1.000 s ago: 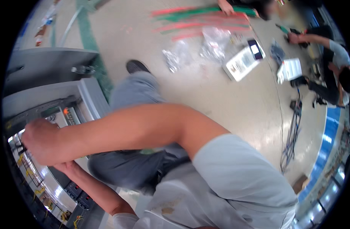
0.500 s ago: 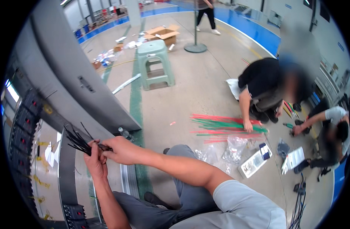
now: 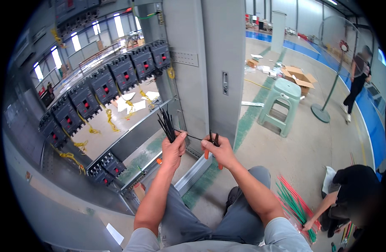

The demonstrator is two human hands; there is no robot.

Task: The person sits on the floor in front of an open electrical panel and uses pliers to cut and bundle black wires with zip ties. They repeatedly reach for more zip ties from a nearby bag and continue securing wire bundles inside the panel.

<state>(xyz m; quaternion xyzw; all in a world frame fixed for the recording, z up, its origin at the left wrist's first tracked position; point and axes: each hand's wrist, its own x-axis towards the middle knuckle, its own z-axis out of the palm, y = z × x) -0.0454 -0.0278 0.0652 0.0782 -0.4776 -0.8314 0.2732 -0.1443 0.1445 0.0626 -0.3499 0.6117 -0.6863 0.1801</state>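
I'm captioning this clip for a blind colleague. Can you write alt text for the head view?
A seated person's left hand grips a bundle of black cable ties, while the right hand, also holding orange-handled cutters, pulls one tie out sideways. Before them stands an open grey electrical cabinet with rows of black circuit breakers; a green plastic stool stands on the floor to the right.

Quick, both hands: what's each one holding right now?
Left hand: closed around a bundle of black cable ties.
Right hand: closed on orange-handled cutters, pinching a single black tie drawn from the bundle.
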